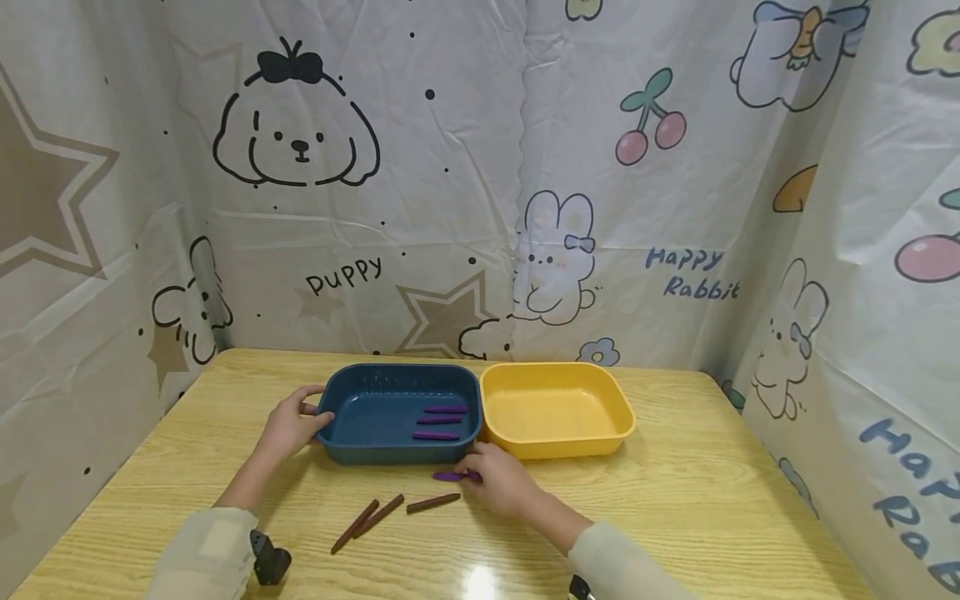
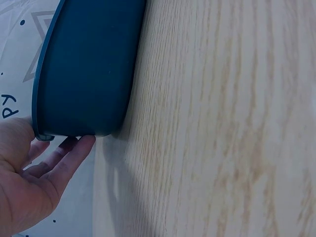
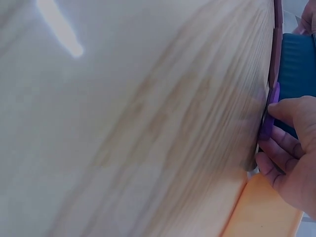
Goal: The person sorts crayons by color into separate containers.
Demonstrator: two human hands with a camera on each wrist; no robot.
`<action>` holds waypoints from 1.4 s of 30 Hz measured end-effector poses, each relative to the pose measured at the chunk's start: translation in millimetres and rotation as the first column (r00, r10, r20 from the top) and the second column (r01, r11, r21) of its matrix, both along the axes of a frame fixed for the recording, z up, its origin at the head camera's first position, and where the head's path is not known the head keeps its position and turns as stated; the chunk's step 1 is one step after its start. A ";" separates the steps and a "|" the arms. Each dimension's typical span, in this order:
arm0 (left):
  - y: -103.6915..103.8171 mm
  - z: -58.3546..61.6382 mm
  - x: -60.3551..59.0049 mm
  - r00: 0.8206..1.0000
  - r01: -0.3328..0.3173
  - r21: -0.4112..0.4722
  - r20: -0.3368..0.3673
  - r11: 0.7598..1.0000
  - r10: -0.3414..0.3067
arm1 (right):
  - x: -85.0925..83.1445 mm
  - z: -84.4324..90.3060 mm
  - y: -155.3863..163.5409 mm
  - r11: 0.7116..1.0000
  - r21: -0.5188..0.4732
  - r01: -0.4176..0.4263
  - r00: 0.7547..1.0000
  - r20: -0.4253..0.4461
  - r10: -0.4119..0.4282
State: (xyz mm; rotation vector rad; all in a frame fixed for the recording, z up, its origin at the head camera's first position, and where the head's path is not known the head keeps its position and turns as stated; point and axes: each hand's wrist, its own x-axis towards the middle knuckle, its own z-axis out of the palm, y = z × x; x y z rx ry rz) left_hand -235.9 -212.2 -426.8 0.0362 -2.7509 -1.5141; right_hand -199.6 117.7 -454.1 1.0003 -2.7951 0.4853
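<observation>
Purple stick point(image 1: 453, 477) pinched by right hand point(image 1: 502, 482); left hand point(image 1: 288, 425) grips blue tray point(image 1: 397, 452) rim.

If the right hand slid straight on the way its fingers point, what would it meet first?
Probably the blue tray: the right hand, pinching a purple stick, points left along its near wall, though depth is unclear.

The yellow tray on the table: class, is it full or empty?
Empty. The head view shows the yellow tray with a bare floor, while three purple sticks lie in the blue tray beside it.
</observation>
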 end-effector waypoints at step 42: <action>-0.2 0.5 -0.2 1.000 0.002 -0.001 -0.003 1.000 -0.002 | -9.1 68.3 15.3 0.997 -0.056 -0.062 0.996 -0.065 0.058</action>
